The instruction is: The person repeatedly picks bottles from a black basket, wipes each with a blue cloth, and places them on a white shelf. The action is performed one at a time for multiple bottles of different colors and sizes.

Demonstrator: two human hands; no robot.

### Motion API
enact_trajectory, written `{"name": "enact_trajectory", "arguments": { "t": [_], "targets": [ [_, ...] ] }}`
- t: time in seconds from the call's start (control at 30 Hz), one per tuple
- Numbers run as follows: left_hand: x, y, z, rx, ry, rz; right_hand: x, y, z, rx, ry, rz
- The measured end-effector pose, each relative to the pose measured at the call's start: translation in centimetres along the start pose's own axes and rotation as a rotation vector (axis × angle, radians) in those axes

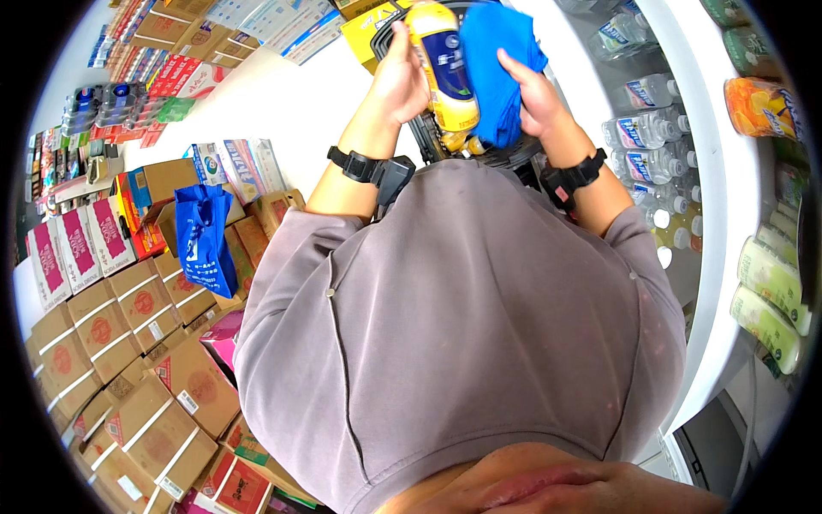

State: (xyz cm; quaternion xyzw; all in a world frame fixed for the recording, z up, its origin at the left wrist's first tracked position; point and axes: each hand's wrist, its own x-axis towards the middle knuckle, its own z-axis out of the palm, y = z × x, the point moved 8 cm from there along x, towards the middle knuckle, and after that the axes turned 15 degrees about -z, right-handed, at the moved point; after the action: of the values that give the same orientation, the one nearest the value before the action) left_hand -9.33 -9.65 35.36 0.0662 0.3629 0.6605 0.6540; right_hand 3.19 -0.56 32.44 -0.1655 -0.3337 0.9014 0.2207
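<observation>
At the top centre, my left hand (399, 87) grips a large yellow plastic bottle (443, 70) with a dark blue label, the thumb along its left side. My right hand (534, 96) holds a folded bundle of blue cloth-like material (493, 77) that lies against the bottle's right side. Both are above a black basket or crate (431, 144), of which only parts of the rim and ribs show. Inside it, small yellow items (457, 140) are visible under the bottle; the rest of its contents is hidden.
Stacked cardboard cartons (138, 308) fill the left side, with a blue carrier bag (204, 238) on them. White drink boxes (80, 250) stand farther left. A cooler with a curved white frame (713, 193) and water bottles (642, 132) is on the right, beside green-white packs (770, 283).
</observation>
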Motion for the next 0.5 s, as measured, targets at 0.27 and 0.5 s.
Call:
{"name": "enact_trajectory", "arguments": {
  "t": [0.27, 0.5],
  "targets": [
    [-1.8, 0.6, -0.3, 0.023, -0.004, -0.022, -1.7, -4.9, 12.5, -1.323, -0.774, -1.212],
    [-1.4, 1.9, -5.4, -0.052, 0.264, 0.153, -2.3, -2.0, 9.8, -1.141, -1.022, -0.935]
  ]
}}
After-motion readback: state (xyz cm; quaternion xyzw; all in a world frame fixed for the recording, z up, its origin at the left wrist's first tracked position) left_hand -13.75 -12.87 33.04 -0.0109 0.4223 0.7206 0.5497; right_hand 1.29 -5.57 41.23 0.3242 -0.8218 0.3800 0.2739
